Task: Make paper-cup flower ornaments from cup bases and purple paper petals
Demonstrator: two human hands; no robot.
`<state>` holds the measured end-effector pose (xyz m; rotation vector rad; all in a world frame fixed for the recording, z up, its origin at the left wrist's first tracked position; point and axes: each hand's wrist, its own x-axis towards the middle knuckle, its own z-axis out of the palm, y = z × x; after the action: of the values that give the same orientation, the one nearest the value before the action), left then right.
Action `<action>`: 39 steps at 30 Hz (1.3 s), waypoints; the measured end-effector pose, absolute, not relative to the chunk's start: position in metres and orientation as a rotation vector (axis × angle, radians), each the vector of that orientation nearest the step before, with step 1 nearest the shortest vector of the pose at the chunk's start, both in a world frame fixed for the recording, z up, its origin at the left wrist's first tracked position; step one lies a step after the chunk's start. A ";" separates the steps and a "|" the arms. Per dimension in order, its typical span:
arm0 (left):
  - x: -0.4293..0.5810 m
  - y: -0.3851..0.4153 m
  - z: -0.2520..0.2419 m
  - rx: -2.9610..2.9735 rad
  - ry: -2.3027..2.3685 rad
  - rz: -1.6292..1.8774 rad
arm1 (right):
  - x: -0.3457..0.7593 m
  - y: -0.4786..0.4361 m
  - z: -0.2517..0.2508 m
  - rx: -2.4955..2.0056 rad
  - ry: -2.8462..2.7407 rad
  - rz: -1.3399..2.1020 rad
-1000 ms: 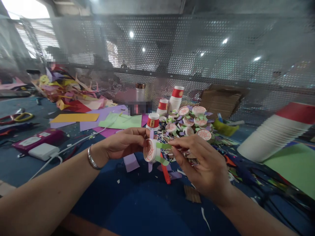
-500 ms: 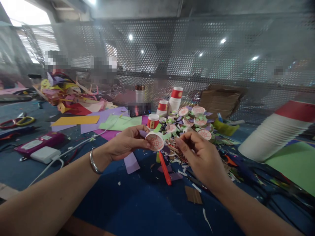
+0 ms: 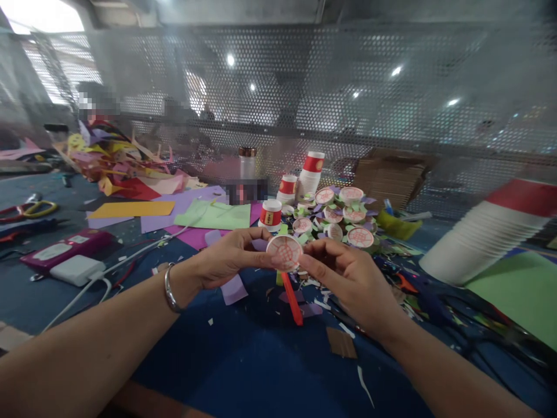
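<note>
In the middle of the head view is a cut-off paper cup bottom (image 3: 285, 249), its white face drawn with red shell-like lines. My left hand (image 3: 237, 255) pinches its left edge between thumb and fingers; purple paper shows by those fingertips. My right hand (image 3: 348, 278) has closed its thumb and forefinger on the right edge. Just below lies a red marker (image 3: 292, 299) on the blue tabletop (image 3: 243, 360). Behind the hands, several similar decorated cup bottoms (image 3: 360, 236) sit piled with green and purple paper bits. A small red-and-white paper cup (image 3: 271, 215) stands behind my left fingers.
Stacked large paper cups (image 3: 491, 232) lean at the right beside green paper (image 3: 517, 296). Coloured sheets (image 3: 213, 215) spread at the back left. Scissors (image 3: 30, 210), a purple power bank (image 3: 67, 249) and a white charger (image 3: 78, 270) with cable lie left. A perforated metal screen (image 3: 278, 81) stands behind.
My right hand has moved left and taken hold of the cup bottom's right edge. My left hand has shifted it slightly right, and its drawn face now turns more toward me.
</note>
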<state>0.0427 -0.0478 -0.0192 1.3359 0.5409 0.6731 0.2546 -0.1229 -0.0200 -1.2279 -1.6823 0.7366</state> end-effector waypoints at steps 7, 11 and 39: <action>0.036 -0.040 -0.018 1.223 0.594 0.749 | 0.262 -0.118 -0.017 -1.250 -1.830 0.973; 0.037 -0.043 -0.018 1.310 0.571 0.600 | 0.264 -0.118 -0.018 -1.268 -1.922 0.984; 0.030 -0.045 -0.018 2.067 0.651 0.182 | 0.261 -0.119 -0.026 -1.314 -2.041 1.154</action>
<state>0.0303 -0.0455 -0.0178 2.0665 0.6507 0.1819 0.2608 -0.1189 -0.0257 -1.3144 -2.0409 1.1540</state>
